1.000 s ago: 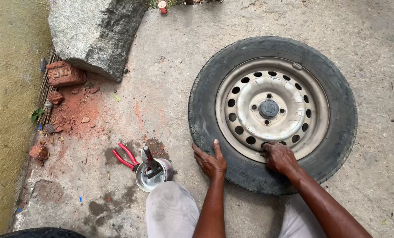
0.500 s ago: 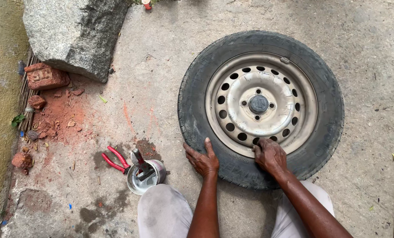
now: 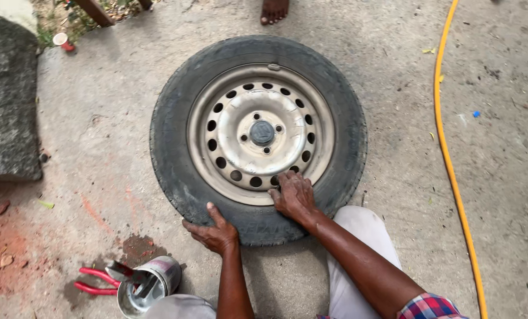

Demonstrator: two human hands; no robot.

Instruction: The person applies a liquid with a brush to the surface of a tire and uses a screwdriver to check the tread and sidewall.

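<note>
Grey steel rim [image 3: 262,133] sits inside a worn black tyre [image 3: 175,171]; the wheel lies flat on the concrete floor [image 3: 394,88].

Left hand [image 3: 212,231]: palm down on the near sidewall of the tyre, fingers spread, thumb raised. Grip flat and open, clasping nothing.

Right hand [image 3: 293,196]: rests on the near edge of the rim, fingertips at the ring of round holes. Pressing, not clenched; nothing held in the grip.

Both hands touch the wheel's near side, left hand lower and further out than the right. Hub cap lies beyond the right grip, at the rim's centre.

Just outside the left grip, on the floor: a metal tin [image 3: 149,286] with a tool standing in it, and red-handled pliers [image 3: 98,282] touching or close beside it.

Well off past the right grip, a yellow hose [image 3: 450,165] runs along the floor. Far side of the wheel: another person's bare foot [image 3: 274,10]. Large stone [image 3: 7,100] well beyond the left grip.
</note>
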